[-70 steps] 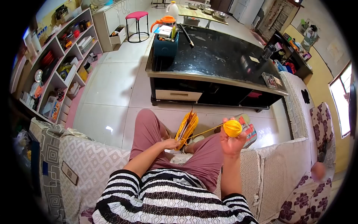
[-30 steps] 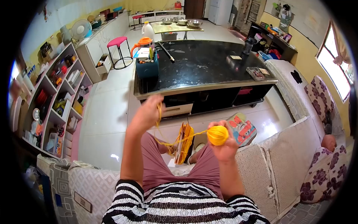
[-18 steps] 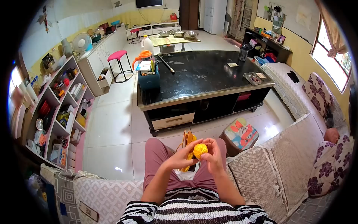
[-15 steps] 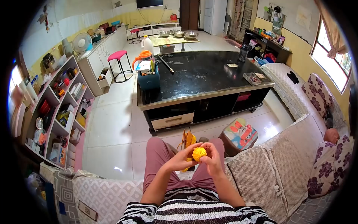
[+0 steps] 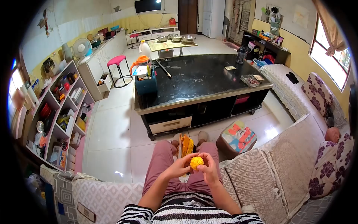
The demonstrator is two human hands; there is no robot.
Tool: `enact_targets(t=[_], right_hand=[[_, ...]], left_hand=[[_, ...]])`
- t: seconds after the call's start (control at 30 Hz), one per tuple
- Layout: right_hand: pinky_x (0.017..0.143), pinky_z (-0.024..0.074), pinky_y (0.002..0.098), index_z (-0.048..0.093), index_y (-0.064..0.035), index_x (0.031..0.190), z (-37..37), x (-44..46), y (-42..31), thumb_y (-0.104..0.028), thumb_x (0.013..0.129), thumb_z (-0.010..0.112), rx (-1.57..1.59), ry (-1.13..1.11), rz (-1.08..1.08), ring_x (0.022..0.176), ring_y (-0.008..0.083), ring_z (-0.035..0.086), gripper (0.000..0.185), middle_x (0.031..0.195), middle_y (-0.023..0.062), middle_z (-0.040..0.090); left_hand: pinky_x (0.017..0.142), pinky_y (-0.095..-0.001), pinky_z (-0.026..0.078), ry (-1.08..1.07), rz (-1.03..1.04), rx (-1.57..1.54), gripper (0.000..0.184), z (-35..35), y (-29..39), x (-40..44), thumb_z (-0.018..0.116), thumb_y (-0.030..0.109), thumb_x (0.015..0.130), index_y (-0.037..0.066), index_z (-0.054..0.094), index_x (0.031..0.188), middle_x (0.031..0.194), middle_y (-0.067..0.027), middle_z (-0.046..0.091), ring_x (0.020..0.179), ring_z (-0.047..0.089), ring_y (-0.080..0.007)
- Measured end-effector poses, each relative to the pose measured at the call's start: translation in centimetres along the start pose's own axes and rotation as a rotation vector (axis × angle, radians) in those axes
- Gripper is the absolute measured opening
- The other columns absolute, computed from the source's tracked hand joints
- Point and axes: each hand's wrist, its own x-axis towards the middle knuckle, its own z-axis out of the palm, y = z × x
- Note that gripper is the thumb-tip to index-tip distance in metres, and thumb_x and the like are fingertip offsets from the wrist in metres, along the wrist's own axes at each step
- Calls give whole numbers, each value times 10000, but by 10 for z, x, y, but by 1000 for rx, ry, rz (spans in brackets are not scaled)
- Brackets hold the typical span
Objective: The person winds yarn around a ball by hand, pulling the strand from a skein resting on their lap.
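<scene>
Between both hands, above my lap, is a small yellow ball (image 5: 196,162) with ridges running over it, like wound yarn or pleated ribbon; which one I cannot tell. My left hand (image 5: 179,166) curls round its left side, fingertips over the top. The right hand (image 5: 210,168) closes on it from the right, thumb on the near face. Just beyond the hands, between my knees, stands an open yellow-orange bag (image 5: 185,145) with more yellow material at its side. What lies inside the bag is hidden.
A black-topped coffee table (image 5: 197,80) stands ahead, with a teal caddy (image 5: 145,86) on its left corner. A cartoon-printed stool (image 5: 237,138) is by my right knee. A phone (image 5: 86,212) lies on the sofa (image 5: 112,196). Packed shelves (image 5: 59,119) line the left.
The view has tilted slightly, so my hands appear a little lower and more of the bag and my feet shows. Both hands still hold the yellow ball, which appears slightly turned.
</scene>
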Motion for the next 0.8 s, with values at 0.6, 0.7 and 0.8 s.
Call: enact_targets(t=[0.6, 0.7, 0.8], right_hand=[[513, 414, 209, 406, -47, 949, -18, 33, 4, -64, 651, 556, -18, 160, -15, 645, 112, 508, 334, 804, 49, 497], [504, 395, 192, 424, -52, 931, -30, 39, 14, -8, 639, 570, -341, 157, -16, 642, 76, 490, 330, 801, 23, 491], [495, 401, 201, 421, -49, 953, -39, 38, 24, -2, 623, 570, -338, -155, 304, 667, 81, 504, 365, 820, 27, 497]], left_hand=[[520, -210, 364, 56, -141, 270, 243, -2, -8, 0, 442, 239, 860, 22, 535, 805, 587, 1, 472, 559, 432, -66], [517, -191, 336, -52, -89, 134, 228, -10, -2, 0, 470, 238, 850, 31, 526, 773, 641, 45, 469, 571, 386, -33], [528, -172, 356, 102, 12, 10, 203, -23, 9, 9, 463, 201, 859, 44, 501, 735, 632, 50, 461, 590, 421, -25]])
